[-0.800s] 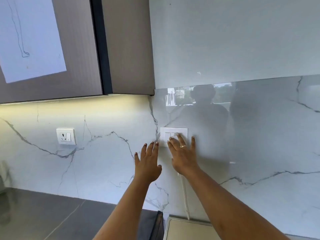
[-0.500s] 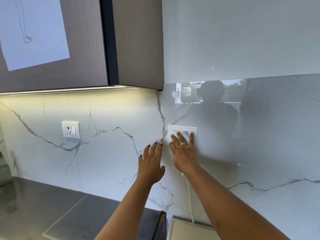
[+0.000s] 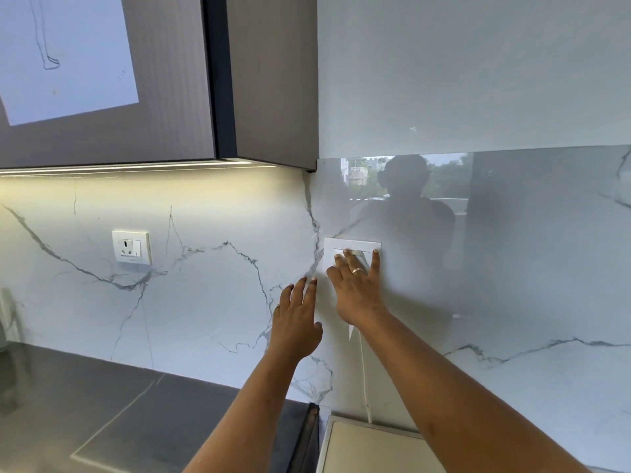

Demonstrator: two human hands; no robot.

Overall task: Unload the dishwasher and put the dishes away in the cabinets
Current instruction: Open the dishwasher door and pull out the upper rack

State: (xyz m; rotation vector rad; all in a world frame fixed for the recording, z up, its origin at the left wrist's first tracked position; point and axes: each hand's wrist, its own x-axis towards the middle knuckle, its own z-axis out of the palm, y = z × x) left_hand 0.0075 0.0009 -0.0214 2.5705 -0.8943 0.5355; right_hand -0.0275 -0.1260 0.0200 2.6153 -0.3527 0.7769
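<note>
evidently a side step: the right hand (image 3: 358, 291), fingers straight, presses the switch plate (image 3: 351, 245); the left hand (image 3: 297, 322), spread and holding nothing, hovers at its 8 o'clock. the cabinet (image 3: 170, 97) hangs at 11 o'clock; no dishes or dishwasher show, so next means turning to find them.

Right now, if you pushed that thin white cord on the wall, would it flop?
Probably yes: the white cord is thin and hangs slightly curved down the marble wall. It likely feels light. It probably would not swing far, since its top goes under the right hand and its bottom reaches the white appliance.
</note>
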